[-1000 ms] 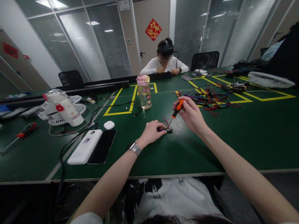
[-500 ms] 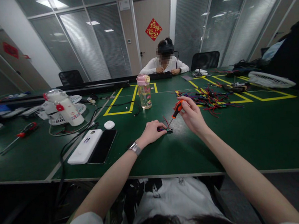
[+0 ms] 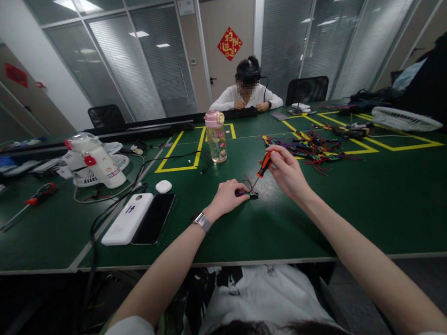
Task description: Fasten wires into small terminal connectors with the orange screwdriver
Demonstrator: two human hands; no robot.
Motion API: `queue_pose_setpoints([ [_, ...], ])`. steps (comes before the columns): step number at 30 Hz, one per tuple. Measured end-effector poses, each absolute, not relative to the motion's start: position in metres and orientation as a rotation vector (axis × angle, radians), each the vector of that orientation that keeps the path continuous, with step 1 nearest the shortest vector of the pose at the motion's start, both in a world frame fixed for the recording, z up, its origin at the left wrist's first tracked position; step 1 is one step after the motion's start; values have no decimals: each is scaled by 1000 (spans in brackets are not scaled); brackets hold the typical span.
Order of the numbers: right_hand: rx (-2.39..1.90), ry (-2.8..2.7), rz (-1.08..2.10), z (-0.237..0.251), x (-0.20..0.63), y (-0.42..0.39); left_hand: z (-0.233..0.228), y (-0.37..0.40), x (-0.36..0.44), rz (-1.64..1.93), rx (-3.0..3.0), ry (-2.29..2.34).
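Observation:
My right hand [image 3: 287,166] is closed round the orange and black handle of a screwdriver [image 3: 264,165]. Its thin shaft slants down to the left, and the tip reaches a small dark wired connector [image 3: 253,195] on the green table [image 3: 232,242]. With fingers pressed together, my left hand [image 3: 229,195] pins this connector against the tabletop. Red and dark wires rise from it by my fingertips, and part of it is hidden under them. Whether the tip sits inside the connector is too small to tell.
Ahead stands a pink-lidded bottle [image 3: 216,141]. A tangle of wires [image 3: 313,146] lies to the right. At left are a phone [image 3: 153,219], a white power bank [image 3: 128,220], a small white case [image 3: 163,186], another screwdriver [image 3: 29,203] and a white bottle [image 3: 102,165]. Across the table sits a person [image 3: 245,95].
Hardly anything differs. The screwdriver handle has turned slightly in my right hand, while my left hand stays in place on the connector.

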State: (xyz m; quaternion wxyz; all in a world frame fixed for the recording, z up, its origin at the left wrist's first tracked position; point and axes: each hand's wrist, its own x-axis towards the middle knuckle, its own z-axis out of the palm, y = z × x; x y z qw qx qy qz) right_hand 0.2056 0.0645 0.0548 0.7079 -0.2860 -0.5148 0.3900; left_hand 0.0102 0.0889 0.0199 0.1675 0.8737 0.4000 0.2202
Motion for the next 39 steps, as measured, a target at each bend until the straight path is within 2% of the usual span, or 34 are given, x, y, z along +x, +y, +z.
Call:
queue_pose_setpoints([
  [10,-574,-1173,948,56,206,64,20,88,10,634,2476,1139],
  [39,-618,-1134,913,53,207,65,20,89,10,620,2489,1138],
])
